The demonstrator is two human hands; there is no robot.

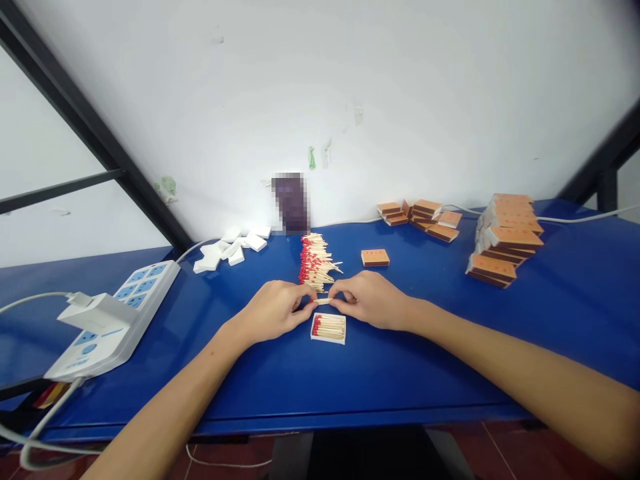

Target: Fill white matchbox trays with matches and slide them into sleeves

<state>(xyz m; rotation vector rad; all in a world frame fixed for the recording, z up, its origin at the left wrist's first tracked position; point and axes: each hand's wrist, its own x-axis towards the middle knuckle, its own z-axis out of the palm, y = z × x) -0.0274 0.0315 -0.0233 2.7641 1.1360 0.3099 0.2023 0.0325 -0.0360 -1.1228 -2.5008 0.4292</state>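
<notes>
Foremost, a white tray (327, 341) of red-headed matches (330, 327) lies on the blue tabletop (300, 383). Just beyond it, left hand (283, 309) and right hand (367, 300) pinch opposite ends of at least one match (323, 301), both grips closed; count unclear. Next, a loose match pile (316, 263), an orange box (375, 257) rightward; farther, white trays (213, 253) left, stacked boxes (516, 237) right.

No words, brands or numbers can be read. Reddish print marks the top of the single matchbox (375, 258), just past 3 o'clock from the centre, too small to make out. Faint reddish marks on the stacked matchboxes (515, 237) at 3 o'clock are equally unclear. Small blue lettering on the power strip (121, 347), towards 8 o'clock, is too blurred to read.
</notes>
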